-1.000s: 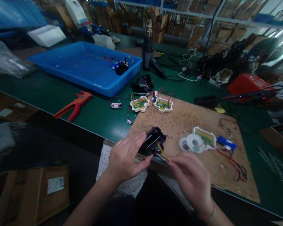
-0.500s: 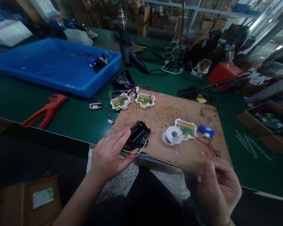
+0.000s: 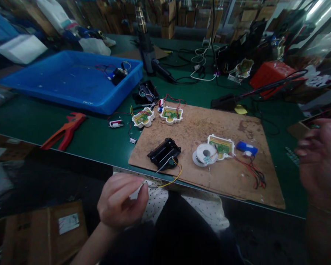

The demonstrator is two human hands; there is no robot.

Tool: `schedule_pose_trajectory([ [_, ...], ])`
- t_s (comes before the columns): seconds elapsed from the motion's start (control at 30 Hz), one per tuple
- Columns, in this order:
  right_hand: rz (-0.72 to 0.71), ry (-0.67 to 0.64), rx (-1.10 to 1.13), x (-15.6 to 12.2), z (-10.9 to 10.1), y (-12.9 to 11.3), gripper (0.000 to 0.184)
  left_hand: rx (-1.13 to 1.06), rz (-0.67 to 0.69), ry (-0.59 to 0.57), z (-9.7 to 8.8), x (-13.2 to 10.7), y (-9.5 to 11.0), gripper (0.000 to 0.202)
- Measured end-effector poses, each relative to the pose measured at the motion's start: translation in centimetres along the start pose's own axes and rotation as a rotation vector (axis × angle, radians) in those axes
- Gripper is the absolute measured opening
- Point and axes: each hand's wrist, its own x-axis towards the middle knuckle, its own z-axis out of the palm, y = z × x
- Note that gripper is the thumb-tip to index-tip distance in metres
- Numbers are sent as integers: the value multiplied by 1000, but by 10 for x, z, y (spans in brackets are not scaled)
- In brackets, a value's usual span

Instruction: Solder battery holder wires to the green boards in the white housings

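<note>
Your left hand (image 3: 121, 202) pinches a yellow wire (image 3: 168, 184) from the black housing (image 3: 162, 151) on the board (image 3: 201, 125); whether your right hand (image 3: 324, 158) has its fingers together, I cannot tell. The blue tray (image 3: 68, 86), its lettering unreadable, holds a wired black part (image 3: 118, 76).

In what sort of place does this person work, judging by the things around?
Probably an electronics assembly or repair workshop: green circuit boards sit in white housings, a white spool, seemingly of solder wire, lies on the brown board, and what looks like a heat gun stands behind.
</note>
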Motion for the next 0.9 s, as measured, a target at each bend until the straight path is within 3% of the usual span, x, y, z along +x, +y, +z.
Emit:
schedule_pose_trajectory([
  [0.1, 132, -135, 22, 13, 8, 18, 17, -74, 17, -101, 8, -9, 10, 32],
  [0.2, 195, -92, -6, 19, 10, 34, 19, -114, -3, -145, 21, -17, 19, 24],
  [0.4, 213, -76, -44, 27, 10, 56, 18, -169, -53, -83, 38, -24, 29, 22],
  [0.5, 202, -93, -53, 30, 14, 60, 15, -203, -15, -63, 45, -20, 29, 24],
  [0.7, 183, -144, -90, 44, 36, 64, 11, -301, 103, -144, 65, -1, 30, 24],
  [0.9, 208, -198, -106, 61, 67, 74, 27, -318, 93, -72, 81, 17, 37, 25],
])
